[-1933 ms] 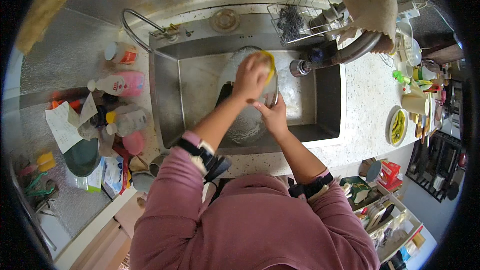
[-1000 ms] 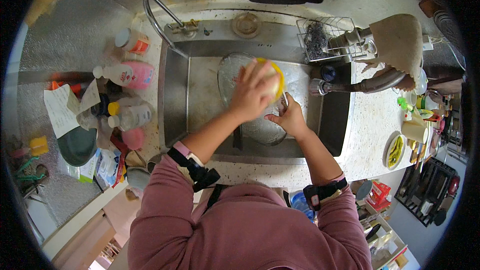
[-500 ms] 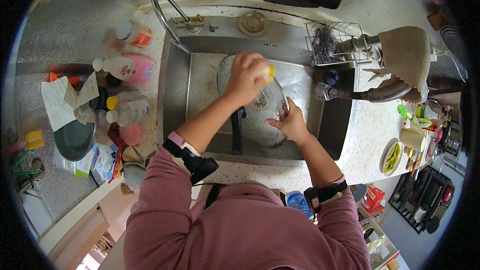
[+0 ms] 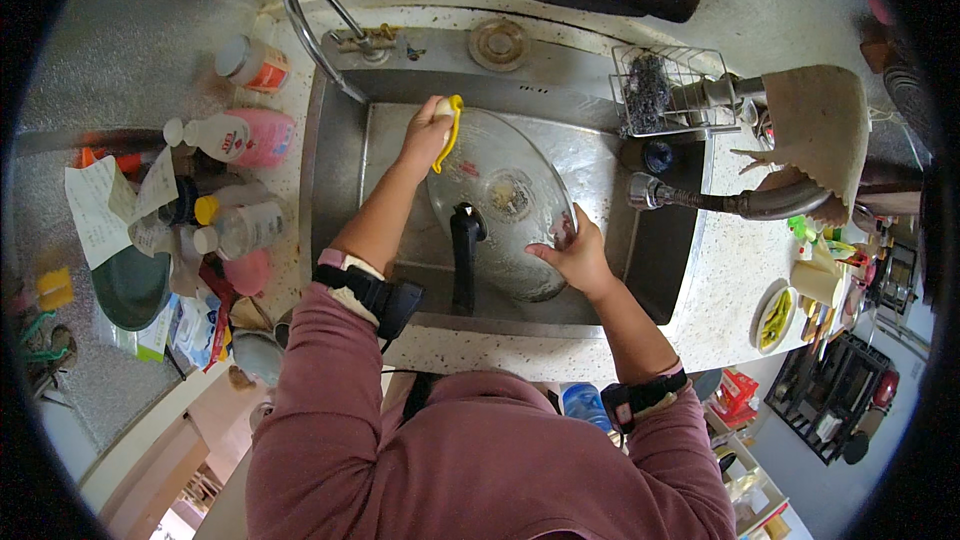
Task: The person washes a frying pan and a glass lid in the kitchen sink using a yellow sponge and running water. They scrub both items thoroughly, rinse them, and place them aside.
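A large clear glass lid (image 4: 500, 155) with a black handle (image 4: 463, 260) is held tilted inside the steel sink (image 4: 390, 225). My left hand (image 4: 425, 140) is closed on a yellow-edged sponge (image 4: 450, 135) and presses it against the lid's upper left rim. On the opposite side, my right hand (image 4: 583, 255) grips the lid's right edge, thumb on the near face and fingers partly hidden behind the glass. Whitish streaks and a small red mark show on the lid. A round drain shows through or behind it.
A curved faucet (image 4: 315, 30) rises at the back left. Several bottles, including a pink one (image 4: 255, 137), line the left counter. A wire basket (image 4: 680, 90) with a dark scourer and a flexible hose (image 4: 720, 192) stand over the right side. Farther right is a plate (image 4: 775, 318).
My left hand has carried the sponge leftward from the lid's upper middle to its left rim. The right hand keeps its hold. The whole view has shifted slightly.
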The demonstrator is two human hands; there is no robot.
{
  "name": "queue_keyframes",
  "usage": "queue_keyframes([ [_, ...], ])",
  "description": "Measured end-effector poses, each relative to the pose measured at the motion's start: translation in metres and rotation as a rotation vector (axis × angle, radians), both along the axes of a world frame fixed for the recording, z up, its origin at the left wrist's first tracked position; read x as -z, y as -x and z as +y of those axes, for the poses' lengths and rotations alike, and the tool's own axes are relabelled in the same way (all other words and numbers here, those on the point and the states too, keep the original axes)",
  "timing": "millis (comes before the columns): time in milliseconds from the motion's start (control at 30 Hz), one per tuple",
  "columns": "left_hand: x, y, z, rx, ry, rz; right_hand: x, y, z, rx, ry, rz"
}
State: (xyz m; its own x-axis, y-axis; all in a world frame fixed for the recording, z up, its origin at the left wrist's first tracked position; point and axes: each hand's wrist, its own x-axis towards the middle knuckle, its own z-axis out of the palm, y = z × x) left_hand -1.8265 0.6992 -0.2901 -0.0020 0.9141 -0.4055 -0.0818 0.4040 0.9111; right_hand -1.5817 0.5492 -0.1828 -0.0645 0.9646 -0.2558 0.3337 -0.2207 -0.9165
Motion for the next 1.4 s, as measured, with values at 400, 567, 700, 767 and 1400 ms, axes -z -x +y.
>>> queue_keyframes([
  [400,-0.125,-0.038,-0.031,0.437,-1.111,0.681,-0.013,-0.014,0.034,-0.155,-0.199,-0.191],
  [567,-0.048,0.021,-0.021,0.056,-0.201,0.225,-0.013,-0.020,0.028,-0.128,-0.143,-0.194],
  [700,0.003,0.031,-0.030,-0.134,-0.056,0.001,-0.020,-0.024,0.027,-0.125,-0.160,-0.268],
  [767,0.006,0.026,-0.025,-0.080,-0.079,0.011,-0.029,-0.024,0.033,-0.148,-0.177,-0.222],
  [1400,-0.098,-0.108,-0.120,-0.036,-0.721,0.658,-0.042,0.028,0.076,-0.024,-0.204,-0.270],
])
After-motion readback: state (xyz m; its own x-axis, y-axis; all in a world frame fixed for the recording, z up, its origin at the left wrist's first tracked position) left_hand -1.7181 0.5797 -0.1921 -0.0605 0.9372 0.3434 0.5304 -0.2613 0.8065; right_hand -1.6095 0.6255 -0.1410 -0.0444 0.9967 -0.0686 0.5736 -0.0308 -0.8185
